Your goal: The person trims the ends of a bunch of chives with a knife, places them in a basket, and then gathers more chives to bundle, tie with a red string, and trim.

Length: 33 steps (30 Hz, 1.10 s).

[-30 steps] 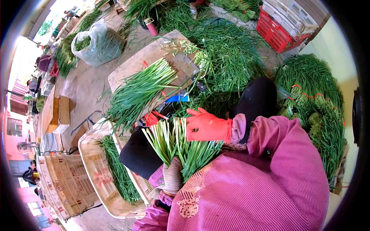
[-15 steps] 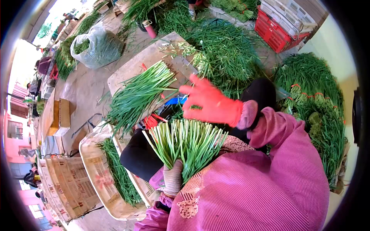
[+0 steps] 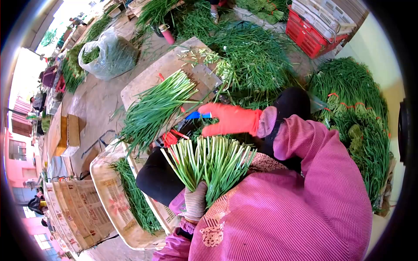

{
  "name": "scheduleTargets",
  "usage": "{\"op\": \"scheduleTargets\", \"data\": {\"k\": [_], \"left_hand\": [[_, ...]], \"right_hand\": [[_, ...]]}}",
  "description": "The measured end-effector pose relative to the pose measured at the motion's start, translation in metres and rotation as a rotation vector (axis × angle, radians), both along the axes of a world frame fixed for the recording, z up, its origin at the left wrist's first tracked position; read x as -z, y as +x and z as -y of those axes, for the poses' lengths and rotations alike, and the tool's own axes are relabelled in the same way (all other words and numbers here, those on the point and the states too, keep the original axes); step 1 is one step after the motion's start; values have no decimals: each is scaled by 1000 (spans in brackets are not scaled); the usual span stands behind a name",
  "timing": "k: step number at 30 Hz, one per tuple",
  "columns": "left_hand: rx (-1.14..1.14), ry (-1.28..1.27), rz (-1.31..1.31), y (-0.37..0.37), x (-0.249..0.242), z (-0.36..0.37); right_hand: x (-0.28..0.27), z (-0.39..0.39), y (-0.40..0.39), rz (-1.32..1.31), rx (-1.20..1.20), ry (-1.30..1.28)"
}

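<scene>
My left hand [image 3: 196, 202], in a pale grey glove, is wrapped round a bunch of garlic chives [image 3: 213, 167] at my lap, pale stalk ends upward and fanned out. Just above those ends hovers my right hand [image 3: 235, 119], in an orange-red glove, thumb and fingers apart and nothing visible in it. Beyond it, another pile of garlic chives [image 3: 159, 106] lies across a wooden board [image 3: 139, 89]. A metal plate [image 3: 207, 75] sits at the board's right edge. Red strips [image 3: 169, 139] and a blue object [image 3: 198, 115] are near my right fingertips.
A cream plastic crate [image 3: 106, 191] with chives inside stands at my left. Loose chives [image 3: 252, 56] are heaped ahead, and tied bundles [image 3: 352, 104] are stacked at right. Red crate [image 3: 307, 37], clear plastic bag [image 3: 109, 56] and pink bottle [image 3: 166, 34] stand farther off.
My right hand has lowered slightly toward the stalk ends and turned, its fingers now pointing left. The left hand and its bunch stay nearly still.
</scene>
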<state>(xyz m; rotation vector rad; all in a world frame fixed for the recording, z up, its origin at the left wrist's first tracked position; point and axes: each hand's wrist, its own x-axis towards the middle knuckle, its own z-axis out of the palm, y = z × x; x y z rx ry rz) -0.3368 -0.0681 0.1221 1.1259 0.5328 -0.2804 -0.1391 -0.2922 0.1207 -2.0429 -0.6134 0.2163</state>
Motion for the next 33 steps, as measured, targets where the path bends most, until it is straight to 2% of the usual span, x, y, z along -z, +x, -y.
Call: {"op": "scheduleTargets", "data": {"k": [1, 2, 5, 6, 8, 9, 11, 12, 14, 15, 17, 19, 20, 21, 23, 25, 27, 28, 30, 31, 33], "left_hand": [[10, 16, -20, 2, 0, 0], [17, 33, -40, 3, 0, 0], [22, 91, -91, 1, -1, 0], [5, 11, -79, -1, -4, 0], [16, -2, -68, -1, -1, 0], [30, -19, -48, 1, 1, 0], [18, -33, -59, 1, 0, 0], [12, -25, -58, 3, -2, 1], [22, -20, -38, -1, 0, -1], [29, -20, -35, 1, -1, -1], [49, -23, -28, 3, -2, 2], [48, -15, -29, 0, -3, 2], [43, 4, -35, -1, -4, 3], [42, 23, -43, -2, -4, 3], [84, 85, -88, 1, -5, 1], [73, 78, -96, -1, -3, 1], [45, 58, -69, -5, 0, 0], [24, 42, -41, -3, 1, 0], [37, 48, -36, -4, 0, 1], [53, 53, -21, -2, -1, 1], [73, 56, -47, 1, 1, 2]], "right_hand": [[8, -10, -6, -110, -129, 70], [-18, -16, -16, -292, -228, -7], [-20, -32, -21, -222, -302, -115], [-16, -34, -20, -222, -306, -111], [0, -36, -16, 51, -141, -243], [7, -29, -6, 51, -139, -245], [15, -11, 23, 304, 128, -622], [-5, -9, 25, 310, 123, -622], [-38, -1, 15, -36, 20, -302], [-22, -11, 10, 164, -110, -17], [-15, -25, -2, -241, -326, 12], [-26, -43, -1, -425, -592, -73], [-20, -47, 1, -327, -627, -181], [-9, -55, 0, -297, -548, -233], [-1, -47, 4, -324, -551, -168], [-14, -29, 18, -34, -394, -522], [18, 5, 51, 251, -17, -742], [10, 6, 54, 256, -17, -744], [-13, 11, 48, -399, -7, -160], [-16, -2, 28, -303, -7, -73], [-29, -21, 6, -396, -311, -149]]}}
